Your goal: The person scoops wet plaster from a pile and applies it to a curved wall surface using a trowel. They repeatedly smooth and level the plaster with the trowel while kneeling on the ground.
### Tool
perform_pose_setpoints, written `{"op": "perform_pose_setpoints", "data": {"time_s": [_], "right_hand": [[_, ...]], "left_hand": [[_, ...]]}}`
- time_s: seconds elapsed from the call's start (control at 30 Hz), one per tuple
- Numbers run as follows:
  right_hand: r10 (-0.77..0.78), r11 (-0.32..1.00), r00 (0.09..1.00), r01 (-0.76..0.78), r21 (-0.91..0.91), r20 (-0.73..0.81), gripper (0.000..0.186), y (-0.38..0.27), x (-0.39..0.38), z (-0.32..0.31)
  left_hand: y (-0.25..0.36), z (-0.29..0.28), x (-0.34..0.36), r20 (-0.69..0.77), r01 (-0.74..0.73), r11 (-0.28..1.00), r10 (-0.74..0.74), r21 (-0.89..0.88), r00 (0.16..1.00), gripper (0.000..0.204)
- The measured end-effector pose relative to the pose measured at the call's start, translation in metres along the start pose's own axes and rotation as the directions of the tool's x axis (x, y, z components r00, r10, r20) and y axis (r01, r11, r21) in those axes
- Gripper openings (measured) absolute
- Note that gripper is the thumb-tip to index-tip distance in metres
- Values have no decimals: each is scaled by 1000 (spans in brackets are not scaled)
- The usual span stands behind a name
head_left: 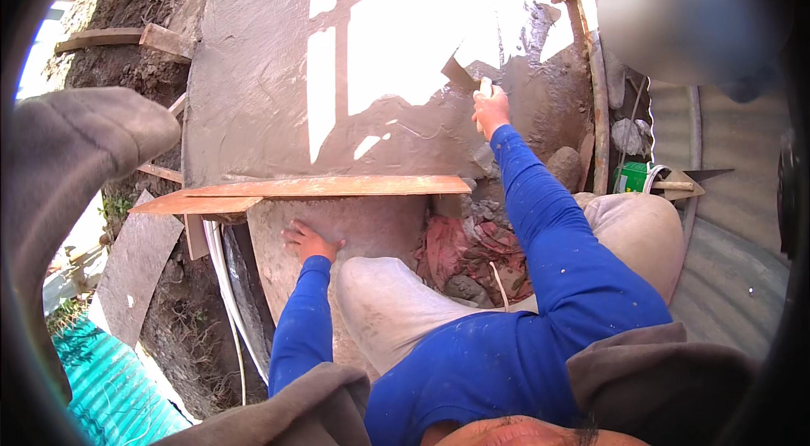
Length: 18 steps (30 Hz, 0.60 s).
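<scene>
My right hand (pixel 492 111) is closed around the pale handle of a trowel (pixel 458 73), out at arm's length. Its blade rests on wet grey concrete (pixel 253 83), near the edge of a glaring sunlit patch. My left hand (pixel 310 241) lies flat with fingers spread on a smooth grey slab (pixel 371 222). Between that slab and the wet concrete runs a wooden board (pixel 329 186). My knees are bent close behind the board.
Red cloth (pixel 460 252) and stones lie between my legs. At right are a wooden pole (pixel 600 117), a green container (pixel 633 178), a wooden-handled saw (pixel 679 184) and corrugated metal (pixel 726 142). Bare soil (pixel 126 3) borders the left; brown fabric (pixel 93 134) blocks part of it.
</scene>
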State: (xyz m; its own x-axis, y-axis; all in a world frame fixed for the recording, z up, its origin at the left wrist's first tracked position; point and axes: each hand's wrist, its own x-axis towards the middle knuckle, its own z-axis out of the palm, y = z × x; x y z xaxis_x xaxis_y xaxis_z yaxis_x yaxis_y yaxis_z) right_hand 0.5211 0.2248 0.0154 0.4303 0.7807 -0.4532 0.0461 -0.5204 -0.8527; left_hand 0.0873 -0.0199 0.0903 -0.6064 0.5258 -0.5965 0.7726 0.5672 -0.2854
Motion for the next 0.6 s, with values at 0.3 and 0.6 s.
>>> {"op": "perform_pose_setpoints", "data": {"time_s": [0.3, 0.6], "right_hand": [[-44, 997, 981, 31, 70, 190, 8, 70, 3, 8], [-16, 997, 931, 44, -67, 364, 12, 36, -68, 97]], "left_hand": [[1, -12, -9, 23, -8, 999, 8, -36, 1000, 152], [-2, -15, -12, 5, -8, 999, 9, -33, 1000, 149]]}}
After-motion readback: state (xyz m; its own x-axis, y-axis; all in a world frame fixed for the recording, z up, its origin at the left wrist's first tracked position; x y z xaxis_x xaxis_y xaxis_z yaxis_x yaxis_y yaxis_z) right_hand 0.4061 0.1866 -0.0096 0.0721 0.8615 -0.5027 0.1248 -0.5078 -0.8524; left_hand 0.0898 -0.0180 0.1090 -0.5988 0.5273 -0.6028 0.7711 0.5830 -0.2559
